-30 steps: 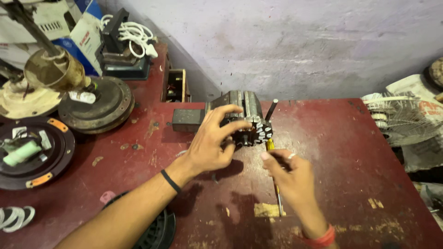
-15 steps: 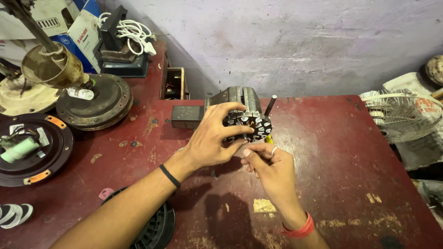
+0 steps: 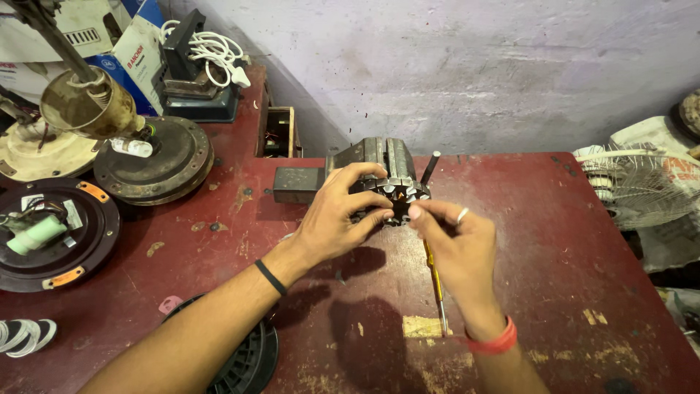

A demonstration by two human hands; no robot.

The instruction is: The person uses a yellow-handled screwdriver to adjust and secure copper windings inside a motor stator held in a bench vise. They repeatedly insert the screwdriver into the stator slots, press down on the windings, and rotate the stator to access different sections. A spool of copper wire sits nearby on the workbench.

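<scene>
Resting between both hands' fingers point(image 3: 379, 216), seemingly pinched: the motor stator point(image 3: 399, 198).

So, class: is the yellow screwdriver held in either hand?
No: the screwdriver lies on the table under the right hand, while both it and the left hand grip the stator.

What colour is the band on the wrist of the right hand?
The wrist band on the right hand is orange-red, seen best in the head view.
</scene>
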